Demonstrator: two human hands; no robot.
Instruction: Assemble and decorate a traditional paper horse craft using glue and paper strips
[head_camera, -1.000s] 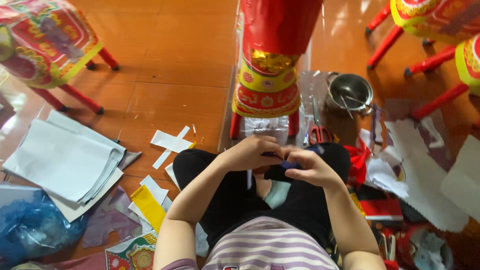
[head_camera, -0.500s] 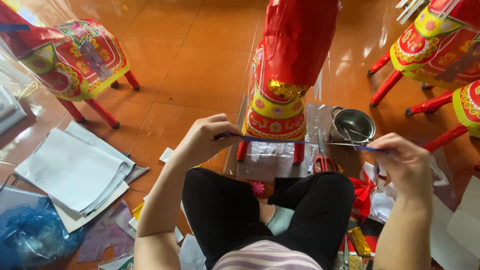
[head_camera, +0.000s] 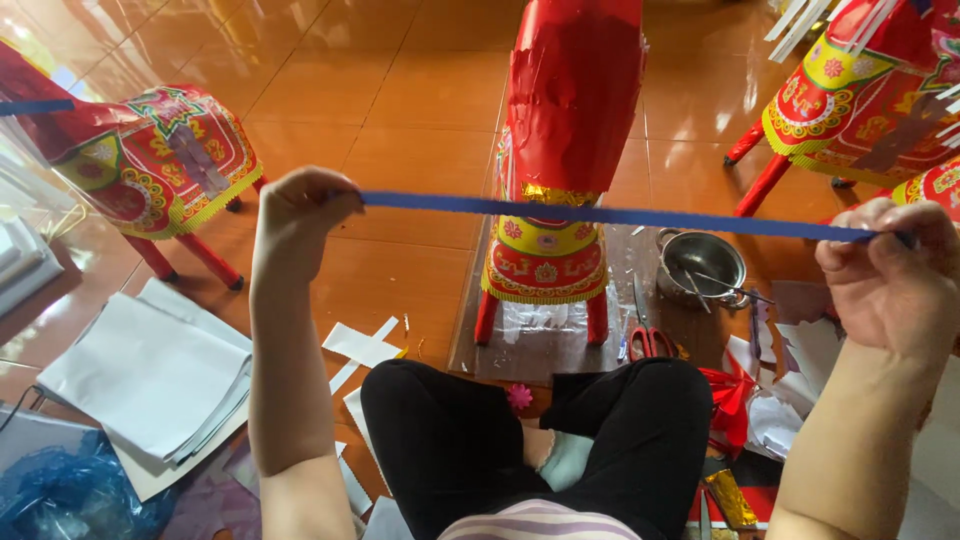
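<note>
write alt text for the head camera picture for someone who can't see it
A seated person's left hand and right hand stretch a blue paper strip taut in front of a red paper horse figure on an orange tiled floor. Red-handled scissors, a metal pot and a white paper stack lie around.

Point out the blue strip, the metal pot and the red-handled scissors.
blue strip (head_camera: 600, 214), head view, mid-span between the hands.
metal pot (head_camera: 702, 252), head view, inner wall.
red-handled scissors (head_camera: 648, 342), head view, on the handles.

Bright daylight, sharp focus, glare on glossy floor tiles (head_camera: 420, 90)
</note>
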